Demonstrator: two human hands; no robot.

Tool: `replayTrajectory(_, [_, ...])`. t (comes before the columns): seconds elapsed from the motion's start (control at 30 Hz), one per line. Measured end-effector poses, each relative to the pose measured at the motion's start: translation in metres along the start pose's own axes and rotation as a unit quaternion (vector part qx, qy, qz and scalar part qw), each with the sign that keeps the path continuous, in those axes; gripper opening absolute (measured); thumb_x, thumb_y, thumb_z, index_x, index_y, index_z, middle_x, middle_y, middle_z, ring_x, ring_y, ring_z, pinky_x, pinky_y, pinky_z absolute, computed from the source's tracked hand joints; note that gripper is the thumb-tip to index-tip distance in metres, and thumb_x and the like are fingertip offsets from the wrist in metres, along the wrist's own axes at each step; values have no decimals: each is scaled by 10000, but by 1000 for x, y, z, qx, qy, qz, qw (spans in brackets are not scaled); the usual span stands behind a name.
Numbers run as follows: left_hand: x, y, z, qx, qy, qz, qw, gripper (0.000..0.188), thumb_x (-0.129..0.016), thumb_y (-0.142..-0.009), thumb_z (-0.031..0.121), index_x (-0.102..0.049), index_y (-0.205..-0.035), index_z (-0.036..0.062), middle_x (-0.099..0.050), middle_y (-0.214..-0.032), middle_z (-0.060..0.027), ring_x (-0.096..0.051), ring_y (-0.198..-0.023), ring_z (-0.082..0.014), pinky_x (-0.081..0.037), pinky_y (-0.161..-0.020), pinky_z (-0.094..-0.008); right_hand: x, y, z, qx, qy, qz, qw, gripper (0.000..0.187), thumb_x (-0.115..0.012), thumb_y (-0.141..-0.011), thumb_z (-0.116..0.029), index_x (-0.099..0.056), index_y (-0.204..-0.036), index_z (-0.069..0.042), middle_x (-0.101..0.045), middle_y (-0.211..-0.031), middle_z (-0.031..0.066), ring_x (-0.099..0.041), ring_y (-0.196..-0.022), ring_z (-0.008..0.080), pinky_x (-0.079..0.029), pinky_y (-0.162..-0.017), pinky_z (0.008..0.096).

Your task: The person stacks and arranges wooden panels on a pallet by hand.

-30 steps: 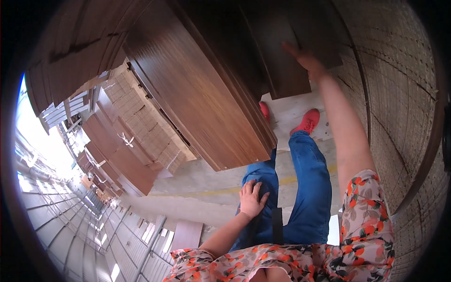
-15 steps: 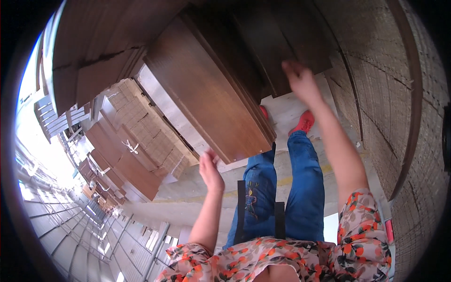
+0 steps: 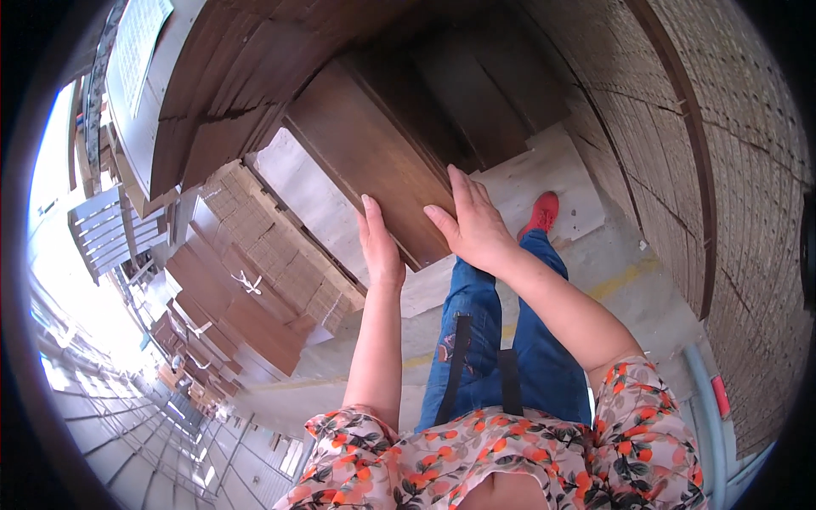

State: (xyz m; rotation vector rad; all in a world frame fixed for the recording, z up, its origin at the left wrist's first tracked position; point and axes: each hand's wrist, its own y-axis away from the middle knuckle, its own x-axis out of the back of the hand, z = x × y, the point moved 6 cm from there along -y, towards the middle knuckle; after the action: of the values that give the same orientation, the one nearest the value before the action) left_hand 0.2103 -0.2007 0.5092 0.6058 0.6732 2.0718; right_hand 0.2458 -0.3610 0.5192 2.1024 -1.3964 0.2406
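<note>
A stack of long brown wood panels (image 3: 365,127) lies in front of me, its near end close to my knees. My left hand (image 3: 380,246) is at the near left corner, fingers straight up along the stack's left side. Over the near right corner, my right hand (image 3: 478,223) has its fingers stretched along the right edge and its thumb spread onto the top face. Both hands look flat against the stack rather than wrapped round it. Darker panels (image 3: 484,102) lie in shadow beyond it to the right.
A tall stack of boards (image 3: 731,187) rises close on my right. Another high stack (image 3: 225,93) stands at the upper left. Tied bundles of brown panels (image 3: 242,297) are farther left. Pale sheets lie on the floor by my red shoe (image 3: 544,211).
My right hand has come from the darker panels at the far right to the near stack's right edge. My left hand has shifted up along the left side. The view has tilted slightly.
</note>
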Motion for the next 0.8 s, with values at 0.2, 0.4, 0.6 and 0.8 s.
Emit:
replayTrajectory(0.2, [1, 2, -5, 29, 75, -48, 996, 542, -347, -966, 409, -347, -1322, 0, -432, -1310, -110, -436, -1173, -213, -344, -987, -328, -6, 12, -3, 32, -34, 32, 998, 589, -511, -893, -292, -323, -1278, 112, -391, -1299, 277, -366, -1202, 411, -298, -1027, 447])
replayTrajectory(0.4, [8, 9, -3, -43, 12, -21, 999, 485, -372, -968, 354, -323, -1359, 71, -402, -1334, -88, -395, -1204, -194, -331, -991, -315, -5, 25, -2, 52, -23, 63, 996, 552, -508, -894, -271, -339, -1287, 78, -353, -1334, 258, -322, -1228, 409, -276, -1034, 452])
replayTrajectory(0.6, [4, 22, -4, -97, -19, -22, 995, 523, -393, -963, 326, -261, -1398, 66, -363, -1374, -95, -365, -1234, -190, -303, -1011, -308, -5, 34, 9, 17, -71, 38, 997, 530, -506, -902, -275, -345, -1299, 36, -346, -1341, 250, -330, -1222, 418, -282, -1033, 446])
replayTrajectory(0.8, [-5, 42, -2, -96, -33, -36, 994, 555, -397, -968, 280, -183, -1425, 48, -295, -1428, -102, -297, -1289, -198, -224, -1060, -306, -7, 44, 20, -7, -188, 17, 982, 527, -521, -904, -279, -337, -1303, 12, -375, -1317, 249, -370, -1229, 382, -314, -1023, 390])
